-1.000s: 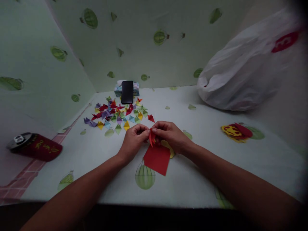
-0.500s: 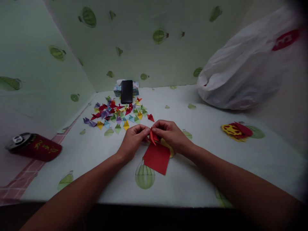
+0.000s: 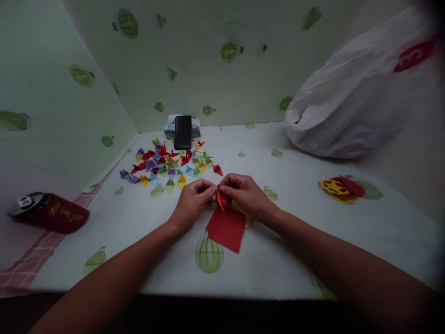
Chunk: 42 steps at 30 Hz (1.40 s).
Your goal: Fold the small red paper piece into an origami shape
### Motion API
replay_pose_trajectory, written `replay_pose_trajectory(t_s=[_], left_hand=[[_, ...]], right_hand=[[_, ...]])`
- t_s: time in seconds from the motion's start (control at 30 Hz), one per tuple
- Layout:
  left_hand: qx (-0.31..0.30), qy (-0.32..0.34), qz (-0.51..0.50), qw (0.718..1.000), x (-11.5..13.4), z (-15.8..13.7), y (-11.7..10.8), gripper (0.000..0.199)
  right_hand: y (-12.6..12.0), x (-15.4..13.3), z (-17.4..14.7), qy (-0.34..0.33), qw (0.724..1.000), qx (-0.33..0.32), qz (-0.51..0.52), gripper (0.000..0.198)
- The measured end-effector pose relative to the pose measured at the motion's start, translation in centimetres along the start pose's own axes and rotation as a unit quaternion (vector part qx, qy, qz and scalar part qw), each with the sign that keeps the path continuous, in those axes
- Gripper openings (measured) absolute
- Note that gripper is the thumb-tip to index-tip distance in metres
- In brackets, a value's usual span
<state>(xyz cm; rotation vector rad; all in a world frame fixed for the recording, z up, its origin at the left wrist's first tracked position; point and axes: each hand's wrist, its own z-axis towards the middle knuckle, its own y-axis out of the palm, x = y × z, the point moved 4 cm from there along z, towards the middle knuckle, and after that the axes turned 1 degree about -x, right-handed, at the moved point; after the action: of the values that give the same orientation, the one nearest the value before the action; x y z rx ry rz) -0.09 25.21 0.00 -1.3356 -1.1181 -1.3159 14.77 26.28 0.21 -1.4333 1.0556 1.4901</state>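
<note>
Between my two hands is a small folded red paper, with a narrow pointed strip hanging down from it. My left hand pinches its left side between thumb and fingers. On the other side, my right hand is closed on the same piece. Part of the folds is hidden behind my fingertips. Just below lies a flat square of red paper, overlapping a yellow piece of paper that is mostly covered.
Several folded paper figures in many colours lie beyond my left hand. A black phone leans on a tissue box. A red can stands left; yellow and red cutouts and a white plastic bag are right.
My hands stay almost in place around the folded red paper. Only a very slight shift of the fingers and of the view shows.
</note>
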Motion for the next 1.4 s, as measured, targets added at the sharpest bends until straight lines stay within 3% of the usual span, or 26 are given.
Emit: replay_pose_trajectory(t_s=[0.43,0.87,1.4], left_hand=[[0.035,0.040,0.027,0.998,0.8,-0.2,-0.4,0.019],[0.059,0.063,0.107,0.991,1.6,-0.6,-0.2,0.016],[0.076,0.073,0.128,0.986,1.7,-0.8,-0.3,0.014]], right_hand=[[0.5,0.4,-0.2,0.070,0.976,-0.087,0.185,0.026],[0.5,0.5,-0.1,0.067,0.982,-0.081,0.155,0.028],[0.5,-0.2,-0.3,0.012,0.998,-0.046,0.034,0.022]])
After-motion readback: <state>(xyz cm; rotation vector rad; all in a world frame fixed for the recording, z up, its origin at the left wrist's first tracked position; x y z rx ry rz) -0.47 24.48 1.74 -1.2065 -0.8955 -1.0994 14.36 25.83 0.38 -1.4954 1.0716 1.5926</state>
